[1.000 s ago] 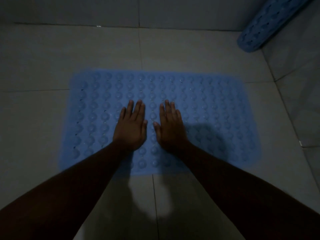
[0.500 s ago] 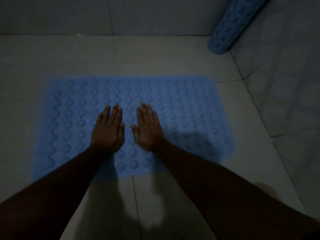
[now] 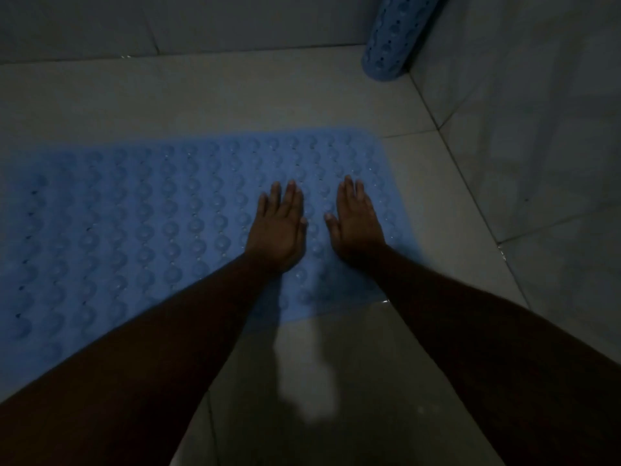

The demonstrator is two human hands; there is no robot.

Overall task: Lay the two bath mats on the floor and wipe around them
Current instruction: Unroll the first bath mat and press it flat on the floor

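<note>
Your two hands have slid from the middle of the flat bath mat [image 3: 141, 230] toward its right end since a second ago, and the view has swung with them, bringing the rolled bath mat [image 3: 389, 38] closer to the centre of the top edge. Your left hand [image 3: 277, 235] and right hand [image 3: 358, 227] lie palm down on the bubbled blue surface, fingers extended and flat, close beside each other but not touching, gripping nothing.

The flat mat lies on the tiled floor [image 3: 218, 95] with its long axis running left to right across the view; its left end runs out of frame.

The second mat stands rolled in the far right corner where the floor meets the wall [image 3: 524, 129], ahead of your hands and slightly to the right, its long axis tilted up and away. It sits well apart from the flat mat, with bare tile between them. Your right hand looks the nearer of the two for reaching it.

Count: two bath mats, one spread and one still rolled; two hands. No cloth or wiping tool is visible, and the dim light hides fine detail.
</note>
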